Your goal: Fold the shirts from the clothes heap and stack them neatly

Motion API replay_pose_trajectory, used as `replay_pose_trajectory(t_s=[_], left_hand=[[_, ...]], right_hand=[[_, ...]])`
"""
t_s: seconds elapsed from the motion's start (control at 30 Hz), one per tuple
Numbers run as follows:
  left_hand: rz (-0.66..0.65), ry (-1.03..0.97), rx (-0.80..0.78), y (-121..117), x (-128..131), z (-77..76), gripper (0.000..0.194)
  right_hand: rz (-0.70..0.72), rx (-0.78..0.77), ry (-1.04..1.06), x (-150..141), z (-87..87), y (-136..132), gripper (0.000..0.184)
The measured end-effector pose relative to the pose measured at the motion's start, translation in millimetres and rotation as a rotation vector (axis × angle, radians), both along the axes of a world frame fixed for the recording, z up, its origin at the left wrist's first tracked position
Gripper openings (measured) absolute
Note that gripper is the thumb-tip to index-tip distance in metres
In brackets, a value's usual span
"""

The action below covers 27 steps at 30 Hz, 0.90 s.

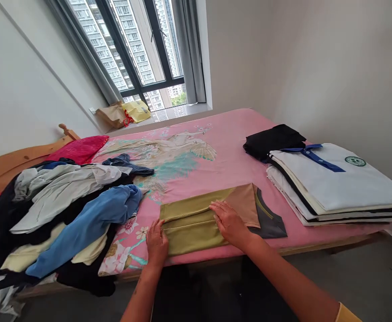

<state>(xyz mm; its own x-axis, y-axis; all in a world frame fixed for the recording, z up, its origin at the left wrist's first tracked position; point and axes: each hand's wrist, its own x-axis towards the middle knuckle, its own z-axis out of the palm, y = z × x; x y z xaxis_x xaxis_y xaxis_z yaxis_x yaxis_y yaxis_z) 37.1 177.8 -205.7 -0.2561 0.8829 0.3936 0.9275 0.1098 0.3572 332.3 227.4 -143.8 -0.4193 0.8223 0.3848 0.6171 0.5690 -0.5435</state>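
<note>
Pale walls (239, 58), dark-framed window (136, 44) with daylight, grey curtains (187, 49), wooden headboard (21, 157), grey floor (353, 277).

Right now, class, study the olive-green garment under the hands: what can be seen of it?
The olive-green garment looks like a smooth, soft knit top. A brownish-pink panel and dark grey section lie toward its right end. It lies flat, folded into a long strip, with fold lines running lengthwise, on the pink bedsheet near the bed's front edge. The left hand touches its left end; the right hand rests on it farther right.
</note>
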Motion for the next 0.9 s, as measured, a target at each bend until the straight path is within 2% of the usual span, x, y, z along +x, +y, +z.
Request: replay_pose_trajectory(t_s=[0.07,0.13,0.23,0.33,0.43,0.57,0.73,0.83,0.9], left_hand=[[0.020,0.017,-0.051,-15.3,-42.4,-8.3,0.042],[-0.039,0.038,-0.127,-27.2,-72.6,-14.3,0.040],[-0.153,0.105,-0.290,-36.8,-90.7,-14.2,0.041],[-0.185,0.177,-0.466,-37.0,-87.6,-5.0,0.052],[-0.182,0.213,-0.553,-32.1,-79.7,3.0,0.063],[-0.108,0.216,-0.507,-24.5,-68.9,2.7,0.060],[0.026,0.159,-0.429,-12.9,-46.8,-1.0,0.051],[-0.026,0.045,-0.411,-2.0,-28.5,-4.2,0.051],[-0.077,-0.102,-0.365,7.5,-14.7,-8.9,0.049]], right_hand=[[0.086,-0.022,-0.030,-28.5,-2.6,-6.5,0.040],[0.165,-0.045,-0.047,-58.1,-7.3,-13.0,0.041],[0.264,-0.082,-0.074,-100.8,-15.8,-17.9,0.043],[0.311,-0.114,-0.101,-137.9,-23.6,-13.8,0.046],[0.302,-0.150,-0.121,-165.7,-34.4,-2.8,0.047],[0.232,-0.173,-0.113,-184.3,-57.7,8.6,0.046],[0.196,-0.138,-0.002,-186.2,-77.0,7.7,0.044],[0.219,-0.184,0.094,-184.3,-77.8,8.2,0.044],[0.210,-0.201,0.121,-184.2,-75.3,9.2,0.044]])
